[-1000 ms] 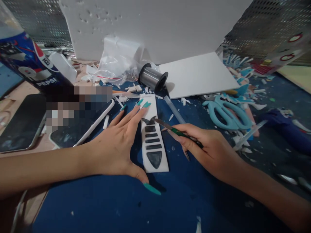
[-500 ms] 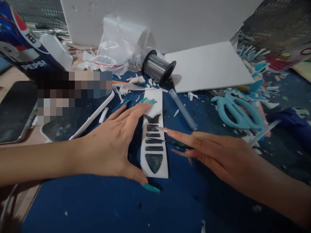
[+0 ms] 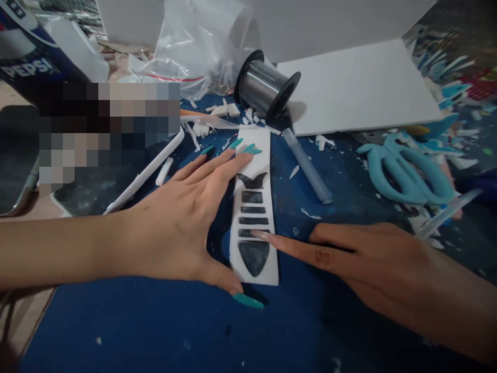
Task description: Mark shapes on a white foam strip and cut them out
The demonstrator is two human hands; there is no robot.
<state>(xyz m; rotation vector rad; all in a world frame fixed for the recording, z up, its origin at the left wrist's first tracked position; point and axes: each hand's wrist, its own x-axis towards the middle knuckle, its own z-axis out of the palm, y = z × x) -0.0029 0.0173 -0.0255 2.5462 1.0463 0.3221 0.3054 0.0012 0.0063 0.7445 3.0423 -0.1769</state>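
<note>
A narrow white foam-board strip (image 3: 254, 150) lies on the blue mat, with dark shapes on it laid out like a fish skeleton: a tail, several bars and a pointed head. My left hand (image 3: 182, 220) is spread flat across its left side. The teal-nailed fingertips press on the strip's far end, and the thumb rests by its near edge. From the right, my right hand (image 3: 361, 254) reaches in, its index finger stretched onto the dark bar just above the head shape. The other fingers curl under, so whatever they hold is hidden.
A wire spool (image 3: 266, 85) and a plastic bag (image 3: 198, 52) sit behind the strip. A translucent tube (image 3: 308, 166) and light-blue scissors (image 3: 407, 173) lie to the right. White foam board (image 3: 361, 88), foam scraps, a Pepsi bottle (image 3: 34, 57) and a phone (image 3: 15, 160) surround the mat.
My right index finger has moved from an upper bar down to the lowest one. The thin dark tool seen under that hand is out of sight. My left hand keeps its place on the strip.
</note>
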